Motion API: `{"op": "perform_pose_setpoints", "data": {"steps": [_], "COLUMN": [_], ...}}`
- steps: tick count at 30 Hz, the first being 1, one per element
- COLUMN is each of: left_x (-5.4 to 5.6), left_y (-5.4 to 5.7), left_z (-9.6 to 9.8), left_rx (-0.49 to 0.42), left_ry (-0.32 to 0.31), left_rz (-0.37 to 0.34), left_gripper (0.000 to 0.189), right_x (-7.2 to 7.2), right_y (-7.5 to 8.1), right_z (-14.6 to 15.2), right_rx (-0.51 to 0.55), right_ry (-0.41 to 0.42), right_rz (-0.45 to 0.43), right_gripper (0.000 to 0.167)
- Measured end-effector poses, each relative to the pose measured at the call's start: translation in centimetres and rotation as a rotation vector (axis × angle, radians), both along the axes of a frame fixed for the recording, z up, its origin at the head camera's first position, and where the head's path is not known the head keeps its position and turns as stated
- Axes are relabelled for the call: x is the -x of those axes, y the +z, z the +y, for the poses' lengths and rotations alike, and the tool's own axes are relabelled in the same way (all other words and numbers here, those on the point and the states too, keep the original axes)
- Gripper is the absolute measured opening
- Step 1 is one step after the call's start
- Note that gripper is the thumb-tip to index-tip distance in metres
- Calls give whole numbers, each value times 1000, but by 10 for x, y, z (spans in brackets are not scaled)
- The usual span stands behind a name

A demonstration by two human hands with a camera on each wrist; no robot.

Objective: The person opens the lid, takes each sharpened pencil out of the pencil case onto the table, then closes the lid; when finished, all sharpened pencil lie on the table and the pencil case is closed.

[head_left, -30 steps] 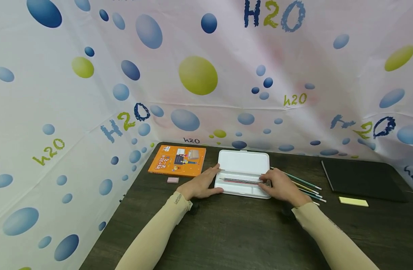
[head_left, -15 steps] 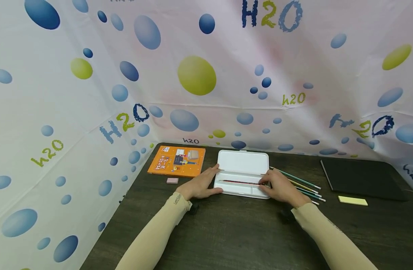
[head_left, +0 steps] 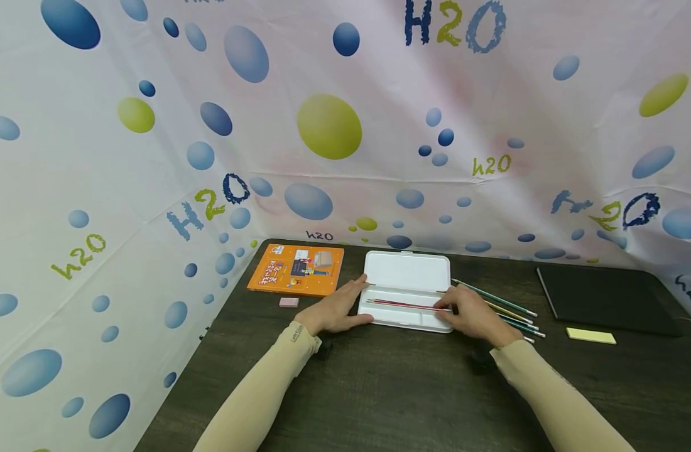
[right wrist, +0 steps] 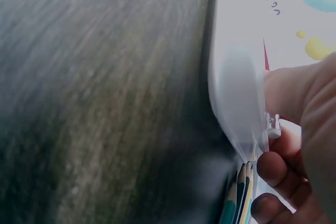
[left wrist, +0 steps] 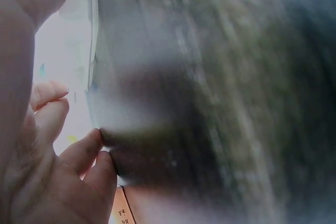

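A white pencil case (head_left: 408, 271) lies with its lid raised at the back of the dark table. In its lower half is a red pencil (head_left: 399, 304), tip to the left; whether another lies against it, I cannot tell. My right hand (head_left: 467, 312) pinches the pencil's right end over the case's right side. The right wrist view shows a pencil end with a white eraser (right wrist: 274, 128) by the thumb and fingers. My left hand (head_left: 335, 309) rests against the case's left end, thumb and fingers spread and fairly straight. In the left wrist view, its fingers (left wrist: 86, 153) lie beside the case.
Several pencils (head_left: 515, 319) lie to the right of the case, partly behind the right hand. Further right are a black flat tablet-like pad (head_left: 605, 302) and a yellow block (head_left: 591, 336). An orange book (head_left: 297, 270) and a pink eraser (head_left: 289, 302) lie at left.
A dark pencil line and a red one showed apart in the case a second ago; now they run close together, red most visible. Both hands keep nearly the same place.
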State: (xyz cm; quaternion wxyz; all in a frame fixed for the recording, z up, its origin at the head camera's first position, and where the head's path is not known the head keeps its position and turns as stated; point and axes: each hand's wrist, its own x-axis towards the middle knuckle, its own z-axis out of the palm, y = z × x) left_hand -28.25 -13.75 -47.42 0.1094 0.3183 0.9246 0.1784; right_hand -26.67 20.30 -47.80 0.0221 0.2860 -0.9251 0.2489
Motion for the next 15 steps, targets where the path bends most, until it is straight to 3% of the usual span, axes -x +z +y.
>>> {"op": "perform_pose_setpoints", "data": {"steps": [15], "left_x": [3], "left_y": [-4], "left_z": [-1], "left_rx": [-2], "left_ry": [-1], "left_rz": [15], "left_gripper": [82], "right_x": [-6], "right_y": [-2], "right_z": [5], "right_rx": [155], "right_ry": [-30], "right_rz": [60], "right_gripper": [12]}}
